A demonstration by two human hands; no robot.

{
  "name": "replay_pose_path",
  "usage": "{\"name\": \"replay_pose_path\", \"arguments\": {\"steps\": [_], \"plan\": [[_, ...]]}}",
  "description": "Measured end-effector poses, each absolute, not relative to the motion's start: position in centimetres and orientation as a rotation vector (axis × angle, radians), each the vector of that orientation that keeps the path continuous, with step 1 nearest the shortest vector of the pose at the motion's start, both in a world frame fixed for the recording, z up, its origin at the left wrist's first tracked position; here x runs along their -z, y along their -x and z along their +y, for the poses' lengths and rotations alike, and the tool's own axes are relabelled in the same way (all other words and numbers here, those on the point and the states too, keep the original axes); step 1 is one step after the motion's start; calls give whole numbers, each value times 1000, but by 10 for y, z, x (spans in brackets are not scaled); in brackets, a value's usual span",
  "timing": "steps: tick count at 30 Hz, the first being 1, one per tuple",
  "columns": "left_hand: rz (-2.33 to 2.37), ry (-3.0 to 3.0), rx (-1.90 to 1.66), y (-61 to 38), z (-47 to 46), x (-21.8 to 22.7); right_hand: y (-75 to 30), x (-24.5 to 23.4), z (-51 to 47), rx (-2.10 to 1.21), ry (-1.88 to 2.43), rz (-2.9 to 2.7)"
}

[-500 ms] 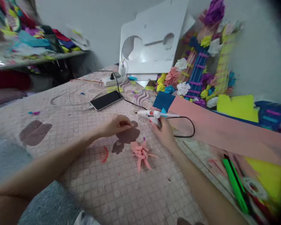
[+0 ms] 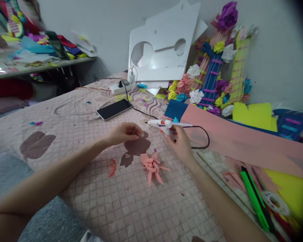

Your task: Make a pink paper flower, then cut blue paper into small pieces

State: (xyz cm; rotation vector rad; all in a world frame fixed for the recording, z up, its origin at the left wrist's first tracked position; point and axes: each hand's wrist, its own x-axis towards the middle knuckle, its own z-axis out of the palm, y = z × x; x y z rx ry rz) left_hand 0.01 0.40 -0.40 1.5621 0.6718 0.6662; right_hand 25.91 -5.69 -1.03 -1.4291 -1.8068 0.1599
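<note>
My right hand (image 2: 179, 143) is wrapped round the grip of a white glue gun (image 2: 164, 123) whose nozzle points left toward my left hand. A black cord (image 2: 202, 134) loops from the gun to the right. My left hand (image 2: 123, 132) hovers just above the bedspread with fingertips pinched together on something too small to make out. A pink paper flower (image 2: 152, 166) with cut petals lies flat on the bedspread below and between the two hands, touched by neither.
A phone (image 2: 114, 109) on a white cable lies ahead, with a power strip (image 2: 120, 87) behind it. A long pink paper sheet (image 2: 242, 134), yellow paper (image 2: 255, 114), a green marker (image 2: 255, 200) and a paper-flower decoration (image 2: 212, 74) crowd the right. White cut foam board (image 2: 164, 50) leans on the wall.
Both hands have lifted slightly and drawn a little closer together; the glue gun stays in the right hand. The pink flower has not moved.
</note>
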Motion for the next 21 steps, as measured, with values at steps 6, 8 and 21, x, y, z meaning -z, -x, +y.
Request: {"name": "replay_pose_path", "arguments": {"steps": [6, 8, 21], "plan": [[695, -1685, -556, -2, -3, -1, -258, -3, -92, -97, 1331, -1694], [667, -1816, -465, -4, -9, -7, -258, -4, -108, -155, 1318, -1693], [499, -2396, -292, -17, -36, -21, -251, 7, -157, -611, 1356, -1958]]}}
